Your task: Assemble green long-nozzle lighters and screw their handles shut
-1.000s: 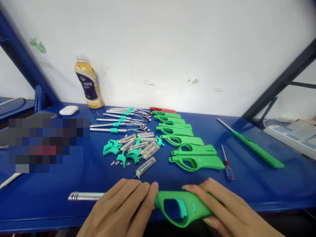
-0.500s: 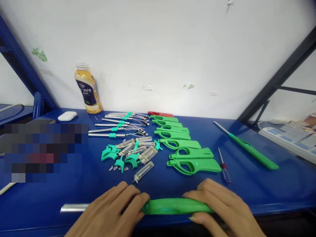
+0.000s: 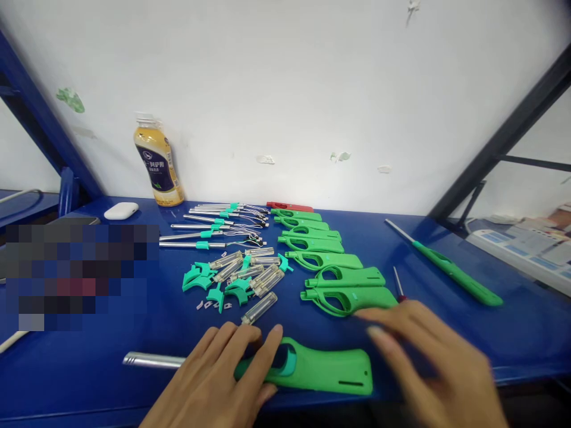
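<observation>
A green lighter body [image 3: 325, 370] with a metal tube [image 3: 154, 359] sticking out to the left lies flat near the blue table's front edge. My left hand [image 3: 223, 380] rests on its front end, fingers stretched out and pressing it down. My right hand [image 3: 428, 362] hovers just right of the lighter, blurred, fingers spread, over a small red-handled screwdriver [image 3: 397, 281]. A row of empty green lighter shells [image 3: 343, 289] lies behind the hands.
Clear gas tanks [image 3: 259, 276], teal triggers [image 3: 198, 277] and metal tubes with wires [image 3: 209, 232] lie mid-table. A yellow drink bottle [image 3: 158, 160] and a white earbud case [image 3: 121, 210] stand at back left. A finished green lighter [image 3: 450, 273] lies at right.
The lighter was turned over from its edge and now lies flat on its side. My right hand let go of it and moved up and to the right.
</observation>
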The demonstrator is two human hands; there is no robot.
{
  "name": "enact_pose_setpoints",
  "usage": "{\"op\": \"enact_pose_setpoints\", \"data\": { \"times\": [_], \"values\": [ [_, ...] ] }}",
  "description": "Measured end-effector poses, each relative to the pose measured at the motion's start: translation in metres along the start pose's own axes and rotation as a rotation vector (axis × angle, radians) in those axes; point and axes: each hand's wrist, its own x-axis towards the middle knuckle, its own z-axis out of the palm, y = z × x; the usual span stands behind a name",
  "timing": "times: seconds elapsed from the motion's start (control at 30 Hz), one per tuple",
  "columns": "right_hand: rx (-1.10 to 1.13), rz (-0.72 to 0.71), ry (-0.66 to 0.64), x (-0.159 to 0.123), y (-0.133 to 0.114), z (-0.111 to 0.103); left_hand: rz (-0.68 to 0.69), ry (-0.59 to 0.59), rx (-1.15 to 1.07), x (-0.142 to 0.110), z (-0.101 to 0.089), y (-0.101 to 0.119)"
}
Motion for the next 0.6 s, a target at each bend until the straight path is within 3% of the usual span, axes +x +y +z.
{"op": "enact_pose_setpoints", "data": {
  "times": [0.07, 0.13, 0.2, 0.33, 0.6],
  "values": [
    [-0.097, 0.167, 0.097, -0.008, 0.022, -0.010, 0.009, 0.005, 0.022, 0.000, 0.000, 0.000],
    [-0.187, 0.353, 0.116, -0.013, 0.044, -0.017, 0.017, 0.010, 0.026, 0.000, 0.001, -0.001],
    [-0.172, 0.471, 0.029, -0.017, 0.062, -0.017, 0.023, 0.015, 0.027, -0.001, 0.000, -0.002],
    [-0.097, 0.501, -0.150, -0.022, 0.082, -0.008, 0.049, 0.038, 0.057, -0.001, 0.000, -0.002],
    [-0.052, 0.550, -0.271, -0.024, 0.079, -0.006, -0.027, 0.186, -0.121, 0.011, -0.009, -0.012]
  ]
}}
